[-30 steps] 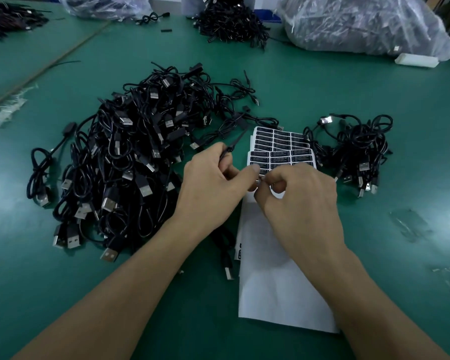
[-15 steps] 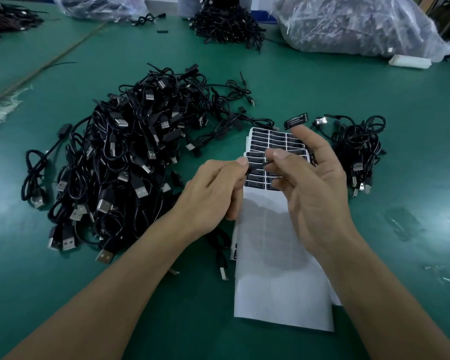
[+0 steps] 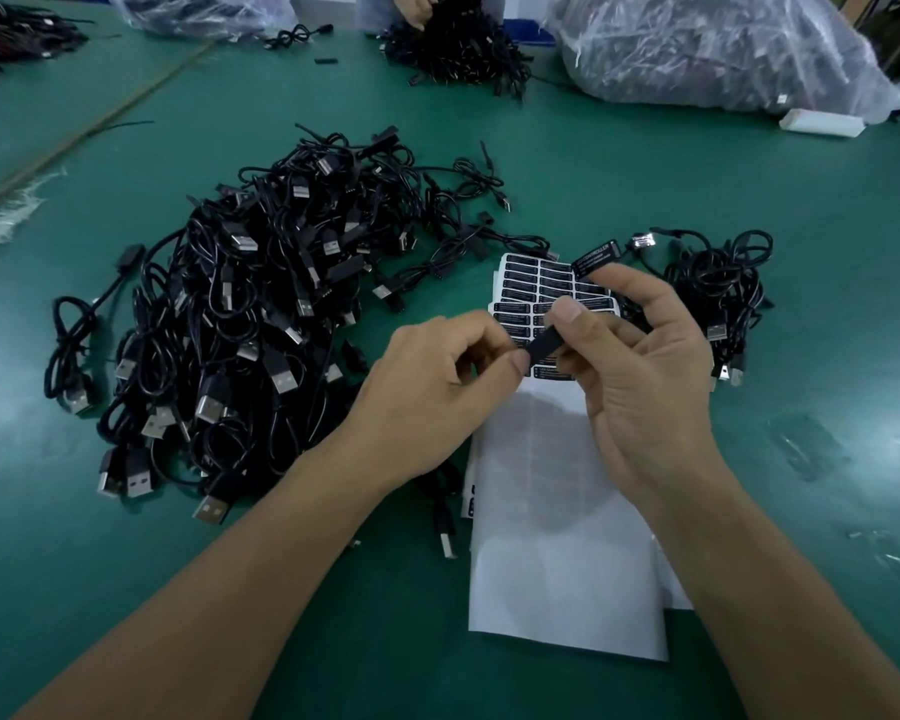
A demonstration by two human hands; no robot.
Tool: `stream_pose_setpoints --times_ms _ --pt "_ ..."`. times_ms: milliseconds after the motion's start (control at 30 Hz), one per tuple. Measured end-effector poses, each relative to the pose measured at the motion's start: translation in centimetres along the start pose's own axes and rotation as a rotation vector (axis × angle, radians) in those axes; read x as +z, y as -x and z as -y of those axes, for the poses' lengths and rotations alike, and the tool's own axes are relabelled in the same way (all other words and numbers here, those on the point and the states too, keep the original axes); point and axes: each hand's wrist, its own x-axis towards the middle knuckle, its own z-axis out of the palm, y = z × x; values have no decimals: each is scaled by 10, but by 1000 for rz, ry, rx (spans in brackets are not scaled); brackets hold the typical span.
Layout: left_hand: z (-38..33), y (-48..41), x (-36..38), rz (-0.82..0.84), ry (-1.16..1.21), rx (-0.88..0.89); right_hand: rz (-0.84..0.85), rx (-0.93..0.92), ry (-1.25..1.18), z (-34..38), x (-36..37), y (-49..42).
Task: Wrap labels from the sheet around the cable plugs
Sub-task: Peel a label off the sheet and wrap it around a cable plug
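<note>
The green counter (image 3: 593,163) carries a label sheet (image 3: 557,563) between a big cable pile (image 3: 261,324) and a small pile (image 3: 718,293). Above the sheet, the left hand (image 3: 427,397) and the right hand (image 3: 640,387) both pinch one black plug (image 3: 544,345). A peeled label (image 3: 596,256) sticks on the right forefinger tip.

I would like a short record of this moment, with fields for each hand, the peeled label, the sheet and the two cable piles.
left hand: pinches one end of the black plug
right hand: thumb and fingers pinch the same plug; index finger is raised
peeled label: sticks to the right index fingertip, not yet on the plug
label sheet: on the green table below the hands; far rows hold labels, near part bare
large cable pile: left of the sheet
small cable pile: right of the sheet
</note>
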Motion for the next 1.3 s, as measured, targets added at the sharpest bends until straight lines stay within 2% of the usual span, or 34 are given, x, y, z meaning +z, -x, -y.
stream_pose_setpoints --times_ms 200,333,533,733,1033,1300 --pt "-5 0 0 95 -80 -69 -22 -7 42 -2 2 0" --pt "-1 -2 -1 37 24 -134 -97 -7 52 1 -2 -2" --pt "-5 -4 -2 -14 90 -137 1 94 113 1 3 1" --pt "-5 -4 -3 10 106 -130 59 148 185 0 5 3" --pt "-5 -4 -3 79 123 -144 27 150 223 -1 6 3" --pt "-5 -4 -2 -22 105 -175 8 58 247 -1 6 4"
